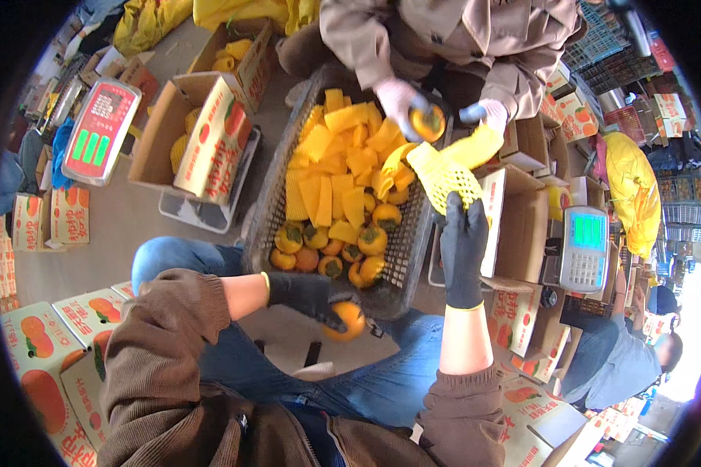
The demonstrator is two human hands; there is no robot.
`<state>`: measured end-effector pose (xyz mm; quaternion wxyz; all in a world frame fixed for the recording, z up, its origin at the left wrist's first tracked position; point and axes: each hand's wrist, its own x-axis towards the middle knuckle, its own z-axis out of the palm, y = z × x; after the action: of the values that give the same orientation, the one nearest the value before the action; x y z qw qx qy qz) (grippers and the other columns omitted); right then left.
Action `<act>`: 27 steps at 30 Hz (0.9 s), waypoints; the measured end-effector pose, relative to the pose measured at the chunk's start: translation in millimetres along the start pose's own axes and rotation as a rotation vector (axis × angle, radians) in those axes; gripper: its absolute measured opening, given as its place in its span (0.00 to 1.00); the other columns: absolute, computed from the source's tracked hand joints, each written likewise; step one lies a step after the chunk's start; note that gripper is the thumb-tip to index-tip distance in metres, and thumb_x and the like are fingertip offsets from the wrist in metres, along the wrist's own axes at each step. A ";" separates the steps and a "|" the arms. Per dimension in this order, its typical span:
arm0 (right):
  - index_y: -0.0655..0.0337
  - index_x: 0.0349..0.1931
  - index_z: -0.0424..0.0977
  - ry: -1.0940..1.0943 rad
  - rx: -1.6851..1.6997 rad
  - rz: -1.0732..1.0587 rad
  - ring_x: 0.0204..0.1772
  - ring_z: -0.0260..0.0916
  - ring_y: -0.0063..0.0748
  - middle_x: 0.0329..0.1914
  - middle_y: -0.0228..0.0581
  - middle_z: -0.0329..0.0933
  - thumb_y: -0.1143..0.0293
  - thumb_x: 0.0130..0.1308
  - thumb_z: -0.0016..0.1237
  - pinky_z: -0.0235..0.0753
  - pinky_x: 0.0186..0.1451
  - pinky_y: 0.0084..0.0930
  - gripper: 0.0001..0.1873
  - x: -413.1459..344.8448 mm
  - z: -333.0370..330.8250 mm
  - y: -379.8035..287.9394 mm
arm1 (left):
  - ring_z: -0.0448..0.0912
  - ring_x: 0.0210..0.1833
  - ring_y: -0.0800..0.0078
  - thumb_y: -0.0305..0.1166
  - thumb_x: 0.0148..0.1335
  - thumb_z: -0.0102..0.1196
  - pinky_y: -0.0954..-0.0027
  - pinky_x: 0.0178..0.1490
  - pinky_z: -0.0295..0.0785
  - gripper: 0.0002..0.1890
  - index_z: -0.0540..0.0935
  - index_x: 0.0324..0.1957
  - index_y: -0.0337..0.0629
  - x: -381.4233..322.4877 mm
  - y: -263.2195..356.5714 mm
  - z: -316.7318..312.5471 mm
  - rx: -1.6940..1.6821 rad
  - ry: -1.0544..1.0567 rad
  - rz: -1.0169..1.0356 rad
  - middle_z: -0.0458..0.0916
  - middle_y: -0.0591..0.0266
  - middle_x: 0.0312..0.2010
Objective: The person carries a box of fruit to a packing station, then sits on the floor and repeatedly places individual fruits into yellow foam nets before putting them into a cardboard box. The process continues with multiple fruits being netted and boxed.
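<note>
Both of my hands wear black gloves with yellow cuffs. My left hand (309,298) grips an orange persimmon (346,321) just past the near rim of a dark plastic crate (412,286). My right hand (464,251) pinches the lower end of a yellow foam net sleeve (447,178) over the crate's right side. Loose persimmons (372,239) lie in the near part of the crate. Flat yellow foam sleeves (339,146) heap over its far part.
Across the crate a person's gloved hands (400,105) hold another persimmon (426,124) and a foam sleeve (476,146). Open cartons (152,146) flank the crate, one on the left and others (526,227) on the right. Digital scales stand left (102,131) and right (585,248).
</note>
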<state>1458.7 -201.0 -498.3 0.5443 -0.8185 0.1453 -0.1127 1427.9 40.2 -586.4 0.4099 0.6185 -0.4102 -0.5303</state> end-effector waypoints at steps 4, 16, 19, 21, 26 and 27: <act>0.70 0.39 0.69 -0.084 -0.115 0.070 0.27 0.74 0.25 0.32 0.43 0.77 0.63 0.72 0.42 0.74 0.28 0.23 0.15 -9.2 -6.6 8.8 | 0.73 0.57 0.54 0.51 0.55 0.61 0.59 0.60 0.67 0.35 0.69 0.61 0.43 31.3 -58.0 90.0 0.111 -0.353 -0.250 0.74 0.49 0.56; 0.71 0.38 0.67 -0.088 -0.160 -0.027 0.26 0.73 0.38 0.28 0.50 0.74 0.72 0.70 0.44 0.72 0.31 0.29 0.08 -13.8 -24.2 5.2 | 0.75 0.55 0.55 0.35 0.60 0.55 0.60 0.58 0.69 0.24 0.73 0.59 0.41 106.5 -224.3 158.8 0.500 0.040 -0.668 0.75 0.46 0.56; 0.72 0.41 0.68 -0.110 -0.162 -0.027 0.28 0.76 0.41 0.30 0.52 0.76 0.72 0.69 0.45 0.73 0.32 0.32 0.09 -15.1 -24.1 -0.1 | 0.76 0.54 0.56 0.34 0.61 0.54 0.61 0.58 0.70 0.24 0.73 0.59 0.41 106.4 -210.1 164.6 0.589 0.018 -0.610 0.74 0.47 0.56; 0.72 0.42 0.69 -0.085 -0.145 -0.080 0.32 0.79 0.42 0.33 0.54 0.78 0.72 0.68 0.46 0.75 0.34 0.33 0.10 -13.8 -23.1 -2.5 | 0.76 0.54 0.56 0.33 0.61 0.54 0.62 0.58 0.70 0.23 0.73 0.59 0.41 103.3 -182.2 169.5 0.655 -0.003 -0.510 0.74 0.47 0.56; 0.71 0.43 0.70 -0.057 -0.077 -0.050 0.37 0.81 0.44 0.37 0.53 0.80 0.67 0.63 0.54 0.77 0.38 0.33 0.16 -15.7 -28.8 -11.1 | 0.78 0.51 0.61 0.30 0.63 0.52 0.66 0.55 0.73 0.22 0.72 0.60 0.40 94.3 -79.0 150.0 0.134 -0.150 -0.071 0.77 0.52 0.53; 0.71 0.43 0.70 -0.037 -0.057 -0.032 0.37 0.81 0.43 0.36 0.53 0.80 0.67 0.63 0.54 0.77 0.38 0.33 0.16 -16.0 -30.8 -12.1 | 0.80 0.46 0.65 0.32 0.63 0.52 0.67 0.49 0.76 0.17 0.77 0.54 0.43 92.8 -61.8 137.0 0.079 -0.108 0.152 0.80 0.57 0.47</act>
<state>1434.7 -217.2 -475.9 0.5214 -0.8378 0.1254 -0.1022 1305.8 -36.8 -688.2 0.4014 0.5717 -0.4980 -0.5138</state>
